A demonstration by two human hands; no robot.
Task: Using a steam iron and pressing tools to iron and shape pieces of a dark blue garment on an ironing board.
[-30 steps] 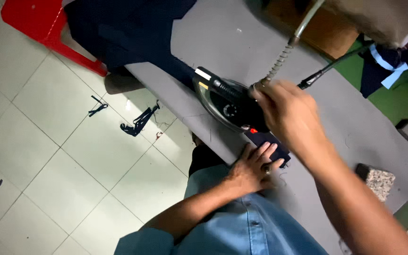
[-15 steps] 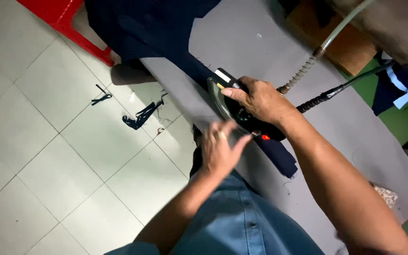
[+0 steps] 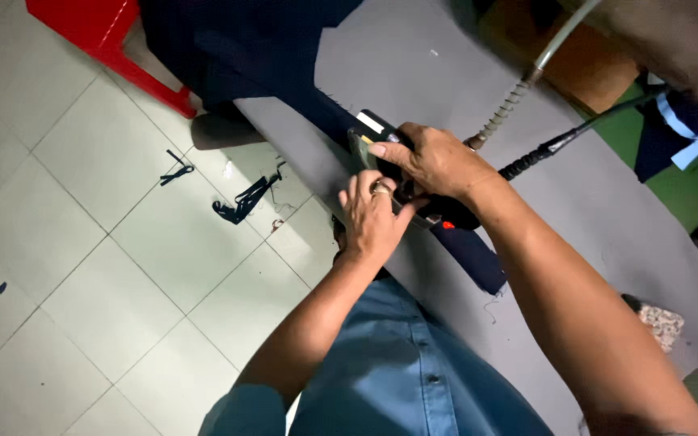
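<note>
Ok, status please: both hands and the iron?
Right hand grips iron. Left hand on dark cloth beside it. Hose and cable behind, clear.

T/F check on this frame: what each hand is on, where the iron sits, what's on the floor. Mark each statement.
1. The right hand grips the iron from above. True.
2. The left hand hangs clear of the grey pressing table. False: it rests at the table's near edge, right beside the iron.
3. The iron stands on the floor tiles. False: it sits on the dark blue fabric strip on the table.
4. Dark fabric scraps lie on the tiled floor. True.
5. The stool at top left is green. False: it is red.
6. A hose with a coiled spring guard runs up from the iron. True.
</note>
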